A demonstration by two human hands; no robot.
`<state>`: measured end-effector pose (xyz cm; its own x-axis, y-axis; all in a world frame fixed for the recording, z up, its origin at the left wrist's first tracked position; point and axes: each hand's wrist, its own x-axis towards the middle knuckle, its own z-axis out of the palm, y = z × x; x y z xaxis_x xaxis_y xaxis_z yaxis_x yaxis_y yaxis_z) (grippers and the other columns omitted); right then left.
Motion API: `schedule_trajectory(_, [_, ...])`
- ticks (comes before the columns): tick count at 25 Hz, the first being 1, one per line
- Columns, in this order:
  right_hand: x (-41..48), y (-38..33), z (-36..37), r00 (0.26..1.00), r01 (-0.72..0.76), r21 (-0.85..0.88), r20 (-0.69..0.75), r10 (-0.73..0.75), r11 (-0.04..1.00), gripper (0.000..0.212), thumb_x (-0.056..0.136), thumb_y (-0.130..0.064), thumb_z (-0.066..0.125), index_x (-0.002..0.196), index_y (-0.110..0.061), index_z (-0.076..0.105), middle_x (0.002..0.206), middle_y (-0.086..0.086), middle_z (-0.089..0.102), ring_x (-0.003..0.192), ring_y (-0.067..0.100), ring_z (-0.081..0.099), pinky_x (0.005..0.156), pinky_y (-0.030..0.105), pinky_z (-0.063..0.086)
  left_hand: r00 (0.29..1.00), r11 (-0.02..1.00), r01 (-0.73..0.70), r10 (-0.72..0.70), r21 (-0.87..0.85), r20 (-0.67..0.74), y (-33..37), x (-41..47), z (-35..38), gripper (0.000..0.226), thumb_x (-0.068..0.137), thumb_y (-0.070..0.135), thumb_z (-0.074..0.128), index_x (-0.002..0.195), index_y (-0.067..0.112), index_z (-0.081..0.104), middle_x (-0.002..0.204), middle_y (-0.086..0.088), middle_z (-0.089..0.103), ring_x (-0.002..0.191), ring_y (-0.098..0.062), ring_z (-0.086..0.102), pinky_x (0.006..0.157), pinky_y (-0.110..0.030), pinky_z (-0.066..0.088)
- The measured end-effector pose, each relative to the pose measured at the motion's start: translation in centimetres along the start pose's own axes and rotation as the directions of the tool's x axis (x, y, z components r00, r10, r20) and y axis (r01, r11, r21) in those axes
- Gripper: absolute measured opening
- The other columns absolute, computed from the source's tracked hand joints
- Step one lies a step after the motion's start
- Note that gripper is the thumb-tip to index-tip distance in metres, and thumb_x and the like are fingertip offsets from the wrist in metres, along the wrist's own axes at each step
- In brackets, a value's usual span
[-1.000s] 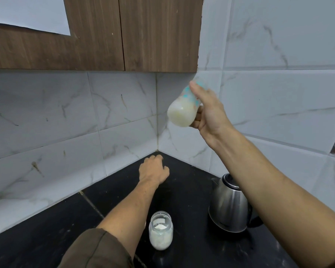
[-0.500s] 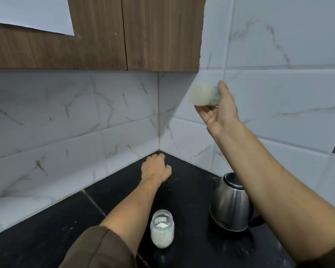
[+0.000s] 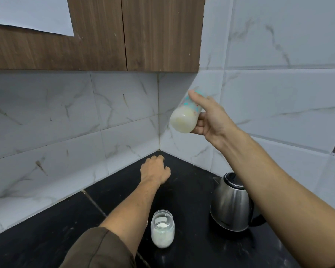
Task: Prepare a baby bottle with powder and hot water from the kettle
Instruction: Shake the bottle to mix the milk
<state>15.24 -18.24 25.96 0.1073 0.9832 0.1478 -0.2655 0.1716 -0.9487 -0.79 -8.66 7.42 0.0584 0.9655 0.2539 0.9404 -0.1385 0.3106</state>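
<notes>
Bottle (image 3: 184, 120) swung down since previous frame; axis tilted, rounded milky base down-left of fingers (image 3: 200, 123). Right hand (image 3: 215, 120) gripped its clear plastic; left hand (image 3: 155, 172) lay loosely curled, empty.

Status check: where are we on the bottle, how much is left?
Done, apparently: powder and water are in, since the baby bottle holds milky liquid. In hand: the right hand grips it tilted in the air, likely mixing; the left hand rests on the countertop. Left: probably setting it down by the powder jar and kettle.
</notes>
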Motion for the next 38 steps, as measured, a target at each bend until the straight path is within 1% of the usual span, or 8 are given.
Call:
schedule_trajectory(4, [0.3,0.7,-0.5,0.968,-0.215,0.376,-0.039,0.247,0.901,0.048,0.091,-0.037,0.079,0.127,-0.009,0.063,0.096,0.017,0.074,0.074,0.034,0.079,0.057,0.038,0.065,1.000,1.000,-0.004,0.004,0.005,-0.002,-0.1,-0.2,0.1,0.049,0.098,0.035,0.057,0.144,0.018,0.055,0.138,-0.005,0.061,0.126,-0.026,0.057,0.100,-0.044,0.052])
schedule_trajectory(7, [0.2,1.9,-0.7,0.931,-0.366,0.157,0.067,0.360,0.917,0.058,0.090,-0.040,0.080,0.132,-0.005,0.061,0.100,0.016,0.074,0.068,0.034,0.078,0.048,0.035,0.062,1.000,1.000,0.003,-0.003,0.011,0.002,-0.2,-0.2,0.0,0.049,0.098,0.035,0.059,0.144,0.019,0.055,0.138,-0.005,0.061,0.125,-0.025,0.057,0.100,-0.044,0.052])
schedule_trajectory(14, [0.1,2.3,-0.5,0.975,-0.218,0.046,-0.028,0.220,0.975,0.031,0.094,-0.039,0.076,0.110,-0.016,0.062,0.111,0.017,0.072,0.079,0.030,0.078,0.065,0.042,0.067,1.000,1.000,0.006,-0.006,0.013,0.007,-0.4,-0.3,0.3,0.050,0.097,0.035,0.059,0.144,0.019,0.056,0.138,-0.005,0.061,0.125,-0.026,0.058,0.100,-0.044,0.053])
schedule_trajectory(18, [-1.3,2.5,-0.1,0.977,0.015,-0.284,0.209,0.047,0.959,0.046,0.091,-0.044,0.078,0.127,-0.021,0.062,0.108,0.012,0.076,0.080,0.028,0.076,0.063,0.037,0.063,1.000,1.000,0.007,-0.007,0.006,0.001,-0.4,0.0,0.2,0.048,0.097,0.036,0.059,0.142,0.020,0.056,0.136,-0.004,0.062,0.124,-0.025,0.058,0.100,-0.044,0.053])
schedule_trajectory(23, [-0.3,2.0,-0.2,0.956,0.223,0.062,-0.206,-0.207,0.973,0.066,0.089,-0.042,0.081,0.144,-0.029,0.047,0.120,0.012,0.069,0.094,0.031,0.078,0.065,0.038,0.064,1.000,1.000,0.013,-0.013,0.008,0.003,-0.7,-0.2,0.2,0.050,0.097,0.036,0.057,0.145,0.020,0.055,0.140,-0.005,0.060,0.127,-0.026,0.056,0.102,-0.043,0.051])
schedule_trajectory(27, [-1.5,2.6,0.3,0.946,0.321,-0.210,0.023,-0.323,0.924,0.069,0.089,-0.042,0.082,0.146,-0.037,0.044,0.116,0.006,0.072,0.093,0.023,0.078,0.065,0.036,0.064,1.000,1.000,0.016,-0.016,0.005,0.005,-0.7,-0.1,0.0,0.050,0.098,0.036,0.058,0.145,0.020,0.055,0.140,-0.005,0.060,0.127,-0.026,0.057,0.102,-0.044,0.052])
schedule_trajectory(32, [-0.9,0.9,0.1,0.900,0.347,0.096,-0.316,-0.302,0.933,0.084,0.089,-0.039,0.082,0.158,-0.033,0.033,0.109,-0.001,0.068,0.096,0.022,0.076,0.067,0.038,0.065,1.000,1.000,0.013,-0.013,0.011,0.000,-0.6,-0.5,-0.3,0.050,0.098,0.035,0.057,0.145,0.019,0.054,0.141,-0.005,0.060,0.128,-0.026,0.055,0.101,-0.044,0.051])
schedule_trajectory(38, [-1.6,1.6,1.0,0.921,0.372,-0.092,-0.092,-0.380,0.924,0.081,0.088,-0.039,0.083,0.155,-0.031,0.039,0.110,0.005,0.073,0.092,0.021,0.078,0.064,0.034,0.062,1.000,1.000,-0.008,0.008,0.009,0.000,0.0,-0.5,-0.3,0.050,0.097,0.034,0.057,0.145,0.019,0.054,0.139,-0.005,0.061,0.127,-0.026,0.056,0.101,-0.043,0.051])
